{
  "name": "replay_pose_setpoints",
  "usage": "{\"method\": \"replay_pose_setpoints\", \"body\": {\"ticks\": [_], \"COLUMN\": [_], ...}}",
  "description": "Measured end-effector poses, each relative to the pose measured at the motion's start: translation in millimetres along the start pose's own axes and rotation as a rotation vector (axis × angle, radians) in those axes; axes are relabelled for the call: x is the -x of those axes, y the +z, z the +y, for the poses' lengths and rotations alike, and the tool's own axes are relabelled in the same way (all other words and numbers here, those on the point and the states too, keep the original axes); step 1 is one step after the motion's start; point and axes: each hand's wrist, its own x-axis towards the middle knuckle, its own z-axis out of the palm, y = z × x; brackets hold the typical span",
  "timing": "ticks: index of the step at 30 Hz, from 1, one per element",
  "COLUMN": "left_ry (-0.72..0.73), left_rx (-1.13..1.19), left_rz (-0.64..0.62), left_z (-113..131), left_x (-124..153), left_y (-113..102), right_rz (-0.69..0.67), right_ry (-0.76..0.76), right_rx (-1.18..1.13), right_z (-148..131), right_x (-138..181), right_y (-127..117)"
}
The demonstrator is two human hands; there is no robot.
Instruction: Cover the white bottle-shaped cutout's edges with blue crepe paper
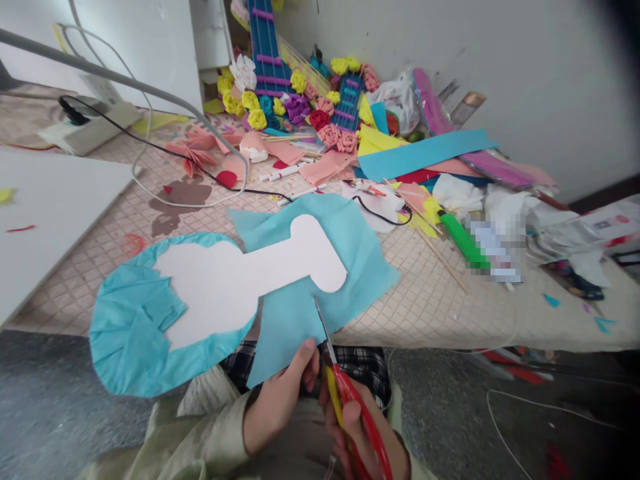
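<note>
My right hand [363, 427] grips a pair of scissors [343, 383] with red and yellow handles. Their blades point up into the lower edge of a sheet of blue crepe paper [293, 327]. Close to the blades, my left hand [285, 393] pinches that edge between thumb and fingers. On top of the sheet lies the narrow end of a white guitar-shaped cutout [215, 293]. Around the cutout's round left end, pleated blue paper [130, 333] is folded over the rim. This end overhangs the table's front edge.
Paper-flower guitars [273, 67] lean at the back wall. A green tube [463, 240], a wooden stick [445, 263] and paper scraps lie to the right. A white board [60, 213] is at left, near a power strip [95, 130]. A grey cable [165, 97] arches across the left.
</note>
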Motion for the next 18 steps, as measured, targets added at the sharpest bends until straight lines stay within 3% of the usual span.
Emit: {"method": "replay_pose_setpoints", "body": {"ticks": [10, 18], "left_ry": [-0.040, -0.055], "left_rx": [0.025, 0.026], "left_rz": [0.000, 0.005], "left_z": [5.4, 4.1], "left_x": [0.9, 0.2], "left_y": [1.4, 1.4], "right_rz": [0.000, -0.091], "right_ry": [0.004, 0.140], "right_rx": [0.025, -0.095], "right_z": [1.6, 11.4], "right_x": [-2.8, -7.6], "right_y": [-0.7, -8.0]}}
